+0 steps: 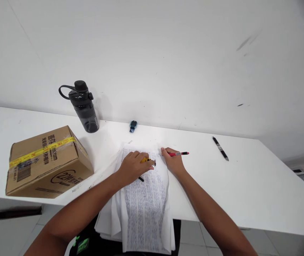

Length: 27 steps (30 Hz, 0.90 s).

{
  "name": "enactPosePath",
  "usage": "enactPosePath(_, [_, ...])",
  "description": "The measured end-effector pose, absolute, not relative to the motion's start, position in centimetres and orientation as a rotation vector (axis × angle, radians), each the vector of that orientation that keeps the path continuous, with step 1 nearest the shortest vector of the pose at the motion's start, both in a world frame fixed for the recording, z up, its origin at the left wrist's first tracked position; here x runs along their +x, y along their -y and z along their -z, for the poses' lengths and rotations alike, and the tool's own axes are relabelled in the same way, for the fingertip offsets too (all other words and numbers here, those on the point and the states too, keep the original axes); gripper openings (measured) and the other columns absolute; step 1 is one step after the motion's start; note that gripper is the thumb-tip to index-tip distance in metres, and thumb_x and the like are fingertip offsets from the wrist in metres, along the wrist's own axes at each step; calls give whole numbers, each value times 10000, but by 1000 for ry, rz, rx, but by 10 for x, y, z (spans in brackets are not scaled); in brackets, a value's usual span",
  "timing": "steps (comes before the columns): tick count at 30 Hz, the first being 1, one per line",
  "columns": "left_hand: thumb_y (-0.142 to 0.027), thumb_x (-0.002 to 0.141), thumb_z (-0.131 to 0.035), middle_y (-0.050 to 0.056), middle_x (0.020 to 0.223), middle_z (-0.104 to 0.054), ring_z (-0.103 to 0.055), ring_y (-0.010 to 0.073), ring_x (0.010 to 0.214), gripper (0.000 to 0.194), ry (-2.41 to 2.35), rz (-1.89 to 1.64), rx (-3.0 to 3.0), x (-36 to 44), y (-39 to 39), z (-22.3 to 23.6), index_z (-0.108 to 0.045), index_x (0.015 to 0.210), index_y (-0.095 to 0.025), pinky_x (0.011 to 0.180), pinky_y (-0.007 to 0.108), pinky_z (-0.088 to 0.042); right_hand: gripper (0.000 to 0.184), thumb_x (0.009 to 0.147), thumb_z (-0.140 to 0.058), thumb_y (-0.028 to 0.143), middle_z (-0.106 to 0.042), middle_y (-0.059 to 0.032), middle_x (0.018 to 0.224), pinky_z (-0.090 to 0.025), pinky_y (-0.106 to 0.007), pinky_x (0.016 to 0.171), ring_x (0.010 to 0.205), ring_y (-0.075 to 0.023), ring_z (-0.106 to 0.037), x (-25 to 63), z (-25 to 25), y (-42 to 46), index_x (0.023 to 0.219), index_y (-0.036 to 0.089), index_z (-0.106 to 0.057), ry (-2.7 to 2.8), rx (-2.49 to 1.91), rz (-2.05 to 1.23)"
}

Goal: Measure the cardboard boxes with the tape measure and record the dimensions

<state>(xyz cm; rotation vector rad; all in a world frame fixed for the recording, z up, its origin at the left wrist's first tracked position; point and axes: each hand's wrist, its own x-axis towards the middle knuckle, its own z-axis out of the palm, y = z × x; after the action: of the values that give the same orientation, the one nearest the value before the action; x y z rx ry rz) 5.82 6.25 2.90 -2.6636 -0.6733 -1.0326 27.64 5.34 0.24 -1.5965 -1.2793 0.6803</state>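
My left hand (136, 165) rests on a sheet covered in dense writing, its fingers closed around a small yellow object (144, 160) with a dark, shiny end. The fingers hide most of that object, so its kind is unclear. A short black stick-like piece (141, 179) pokes out below the palm. At the sheet's upper right edge, my right hand (172, 161) grips a pink-and-black pen (179, 154), whose back end points right. The written sheet (145, 213) lies on a stack of paper (106, 224) that overhangs the table's front edge.
A taped cardboard box (47, 161) stands at the left on the white table (202, 185). Behind it is a dark water bottle (85, 106). A small blue watch-like item (133, 126) lies near the wall, and a black pen (220, 148) lies to the right.
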Motion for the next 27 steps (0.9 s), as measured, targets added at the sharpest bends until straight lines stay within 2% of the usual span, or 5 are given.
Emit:
enactPosePath(7, [-337,931,-553,18,941,-645,-516,128,706,133,672,1025,-2655,57,-63,-27,-652,951,-251,672,267,-394,412,819,-556,492,-361,50,516,-300,-265,515,534,-119,-346,278,0,-54,539,203,-469,1298,-1601,-699])
enactPosePath(11, [-365,946,-522,19,959,-645,-535,128,732,175,658,1005,-2701,55,-63,-29,-656,974,-256,693,275,-397,425,823,-554,541,-443,33,527,-334,-272,528,548,-136,-404,277,-4,-53,569,201,-522,1294,-1618,-679])
enactPosePath(18, [-518,896,-547,38,1013,-644,-565,158,786,329,706,966,-2783,50,-65,-28,-634,1060,-246,726,305,-414,392,856,-510,549,-684,-51,869,-458,-312,686,720,-193,-584,280,0,-53,940,197,-662,1341,-1715,-350])
enactPosePath(22, [-470,899,-566,36,1030,-643,-574,170,812,284,732,959,-2770,50,-65,-27,-624,1075,-254,744,315,-421,493,856,-493,399,-683,-55,1030,-472,-335,662,614,-163,-561,285,7,-53,1309,207,-519,1453,-1785,-295])
enactPosePath(27, [-461,890,-582,44,1013,-649,-585,176,809,279,762,986,-2745,50,-65,-28,-624,1065,-247,721,313,-430,598,876,-480,359,-677,1,943,-464,-300,630,588,-141,-567,285,5,-52,1448,248,-342,1576,-1827,-355])
